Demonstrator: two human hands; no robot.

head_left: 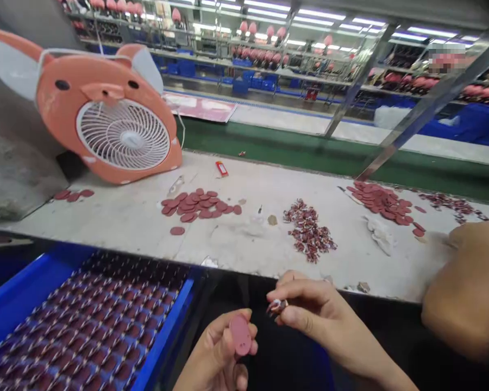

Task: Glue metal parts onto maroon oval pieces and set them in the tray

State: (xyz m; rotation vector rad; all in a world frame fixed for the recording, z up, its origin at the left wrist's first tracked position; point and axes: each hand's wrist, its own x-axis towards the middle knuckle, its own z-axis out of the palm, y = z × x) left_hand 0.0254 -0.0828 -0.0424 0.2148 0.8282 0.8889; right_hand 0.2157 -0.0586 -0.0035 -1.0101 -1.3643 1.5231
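Between the thumb and fingers of my left hand is a pink oval disc with small holes near its lower end. My right hand pinches a small dark red and metallic part, a little up and to the right of the disc; the two do not touch. Beyond my hands on the bench lie a heap of similar small dark red parts and, to its left, a pile of reddish oval discs. The small part's exact kind is too fine to make out.
A blue crate at lower left holds rows of discs with parts attached. An orange animal-shaped fan stands on the white bench. Another person's blurred arm reaches in at right, near a second disc pile.
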